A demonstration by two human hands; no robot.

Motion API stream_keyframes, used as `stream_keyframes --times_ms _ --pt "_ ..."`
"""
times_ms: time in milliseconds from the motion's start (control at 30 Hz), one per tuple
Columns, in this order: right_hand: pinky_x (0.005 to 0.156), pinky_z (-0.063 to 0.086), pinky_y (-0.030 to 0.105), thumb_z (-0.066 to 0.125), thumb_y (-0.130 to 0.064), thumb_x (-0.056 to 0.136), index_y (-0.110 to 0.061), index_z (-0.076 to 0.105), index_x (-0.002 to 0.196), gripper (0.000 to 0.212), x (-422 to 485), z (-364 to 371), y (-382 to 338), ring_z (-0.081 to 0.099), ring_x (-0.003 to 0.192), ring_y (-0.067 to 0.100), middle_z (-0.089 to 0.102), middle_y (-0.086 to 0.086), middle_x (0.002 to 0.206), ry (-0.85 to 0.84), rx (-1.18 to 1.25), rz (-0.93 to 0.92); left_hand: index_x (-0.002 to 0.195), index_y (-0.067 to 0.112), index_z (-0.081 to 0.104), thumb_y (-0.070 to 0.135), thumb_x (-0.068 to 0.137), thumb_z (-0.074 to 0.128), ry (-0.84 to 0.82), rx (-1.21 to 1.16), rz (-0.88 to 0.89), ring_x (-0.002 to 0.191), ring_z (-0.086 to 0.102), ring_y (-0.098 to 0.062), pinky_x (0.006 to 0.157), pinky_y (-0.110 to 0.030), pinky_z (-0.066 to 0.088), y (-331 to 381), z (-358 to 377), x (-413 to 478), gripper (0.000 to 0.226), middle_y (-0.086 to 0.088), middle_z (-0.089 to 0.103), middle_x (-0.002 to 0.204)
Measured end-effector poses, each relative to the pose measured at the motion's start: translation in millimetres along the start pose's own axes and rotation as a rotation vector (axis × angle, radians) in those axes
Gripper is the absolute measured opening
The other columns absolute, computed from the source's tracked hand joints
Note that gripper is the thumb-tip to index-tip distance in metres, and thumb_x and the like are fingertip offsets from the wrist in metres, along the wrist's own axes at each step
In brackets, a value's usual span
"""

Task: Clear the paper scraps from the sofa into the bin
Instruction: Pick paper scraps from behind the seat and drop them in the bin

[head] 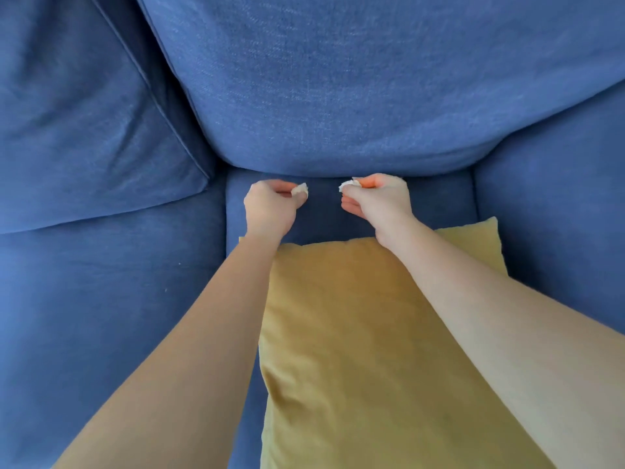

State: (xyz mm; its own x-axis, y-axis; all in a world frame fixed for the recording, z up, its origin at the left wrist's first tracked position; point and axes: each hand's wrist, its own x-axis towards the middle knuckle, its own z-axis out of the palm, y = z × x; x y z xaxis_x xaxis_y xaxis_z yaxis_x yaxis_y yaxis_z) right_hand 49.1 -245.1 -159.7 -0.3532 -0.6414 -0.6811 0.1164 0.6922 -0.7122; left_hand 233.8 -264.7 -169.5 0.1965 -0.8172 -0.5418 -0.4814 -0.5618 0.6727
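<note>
Both my hands reach to the back of the blue sofa seat (324,211), just below the big back cushion (355,96). My left hand (270,208) is closed around a small white paper scrap (300,188) that pokes out between thumb and fingers. My right hand (378,201) pinches another white paper scrap (347,185) at its fingertips. The two hands are a short gap apart. No bin is in view.
A mustard-yellow pillow (365,350) lies on the seat under my forearms. A second blue back cushion (77,123) leans at the left, and the sofa arm (554,214) rises at the right. Another seat cushion (111,316) stretches to the left.
</note>
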Motion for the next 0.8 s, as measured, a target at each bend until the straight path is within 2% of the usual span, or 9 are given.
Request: stream_keyframes --times_ms 67,167,267,333,433,500,567,733,800 --pt "0.088 0.068 0.034 0.087 -0.01 0.085 -0.007 0.08 0.095 0.013 -19.4 -25.8 -8.8 0.084 0.083 0.015 0.083 0.004 0.094 -0.009 -0.013 -0.029 0.1 0.02 0.083 0.039 0.093 0.082 0.003 -0.01 0.033 0.087 0.072 -0.005 0.071 -0.016 0.051 11.8 1.9 -29.9 0.021 0.015 0.076 0.085" --pt "0.094 0.066 0.033 0.086 -0.014 0.085 -0.013 0.079 0.097 0.014 -51.9 -66.6 -18.4 0.084 0.081 0.011 0.083 -0.001 0.095 -0.007 -0.022 -0.058 0.109 0.026 0.078 0.045 0.093 0.081 0.014 -0.013 0.091 0.084 0.069 0.003 0.063 -0.016 0.048 36.6 8.4 -75.3 0.025 0.015 0.075 0.085" --pt "0.092 0.067 0.035 0.085 -0.011 0.085 -0.009 0.076 0.099 0.016 -85.5 -112.8 -21.9 0.084 0.08 0.014 0.083 0.005 0.097 -0.007 0.03 -0.098 0.105 0.031 0.076 0.048 0.089 0.082 0.009 -0.035 0.159 0.08 0.074 -0.007 0.065 -0.023 0.055 65.1 25.1 -123.6 0.024 0.011 0.079 0.083" --pt "0.084 0.068 0.029 0.084 -0.008 0.086 -0.007 0.074 0.101 0.018 -108.9 -147.3 -21.3 0.084 0.085 0.021 0.082 0.013 0.101 0.002 0.066 -0.126 0.1 0.032 0.078 0.049 0.088 0.083 -0.014 -0.031 0.186 0.079 0.075 -0.007 0.067 -0.024 0.056 84.1 42.1 -155.2 0.021 0.011 0.08 0.082" --pt "0.076 0.065 0.022 0.083 -0.005 0.086 -0.003 0.075 0.101 0.017 -142.0 -208.9 -16.9 0.082 0.093 0.029 0.081 0.019 0.102 0.029 0.108 -0.17 0.097 0.032 0.082 0.05 0.087 0.085 -0.064 -0.038 0.223 0.082 0.075 0.001 0.07 -0.017 0.053 110.1 75.5 -205.9 0.021 0.014 0.081 0.083" --pt "0.08 0.066 0.025 0.083 -0.004 0.086 -0.004 0.077 0.1 0.015 -161.4 -253.6 -13.3 0.082 0.095 0.028 0.082 0.016 0.101 0.058 0.139 -0.174 0.098 0.031 0.083 0.046 0.087 0.086 -0.111 -0.032 0.266 0.086 0.074 0.004 0.069 -0.008 0.049 125.0 101.3 -240.7 0.019 0.015 0.081 0.086" --pt "0.087 0.067 0.029 0.082 -0.004 0.088 -0.004 0.079 0.101 0.013 -179.6 -299.9 -7.6 0.082 0.096 0.025 0.084 0.012 0.099 0.088 0.195 -0.166 0.101 0.028 0.085 0.039 0.088 0.086 -0.156 -0.021 0.316 0.088 0.073 0.005 0.07 -0.005 0.048 138.0 129.9 -275.3 0.016 0.015 0.08 0.088" --pt "0.089 0.067 0.03 0.087 -0.011 0.087 -0.006 0.081 0.102 0.018 -218.9 -414.0 15.9 0.083 0.092 0.017 0.085 0.005 0.098 0.217 0.27 -0.176 0.103 0.028 0.086 0.045 0.087 0.087 -0.28 -0.05 0.375 0.094 0.076 0.003 0.085 -0.017 0.057 166.2 208.4 -356.9 0.023 0.016 0.082 0.094" --pt "0.084 0.066 0.027 0.087 -0.01 0.087 -0.006 0.079 0.104 0.019 -232.4 -456.5 29.6 0.083 0.091 0.019 0.084 0.007 0.099 0.281 0.319 -0.182 0.102 0.028 0.086 0.045 0.087 0.087 -0.331 -0.047 0.388 0.094 0.075 0.003 0.082 -0.016 0.056 175.4 239.3 -388.5 0.023 0.017 0.082 0.095"
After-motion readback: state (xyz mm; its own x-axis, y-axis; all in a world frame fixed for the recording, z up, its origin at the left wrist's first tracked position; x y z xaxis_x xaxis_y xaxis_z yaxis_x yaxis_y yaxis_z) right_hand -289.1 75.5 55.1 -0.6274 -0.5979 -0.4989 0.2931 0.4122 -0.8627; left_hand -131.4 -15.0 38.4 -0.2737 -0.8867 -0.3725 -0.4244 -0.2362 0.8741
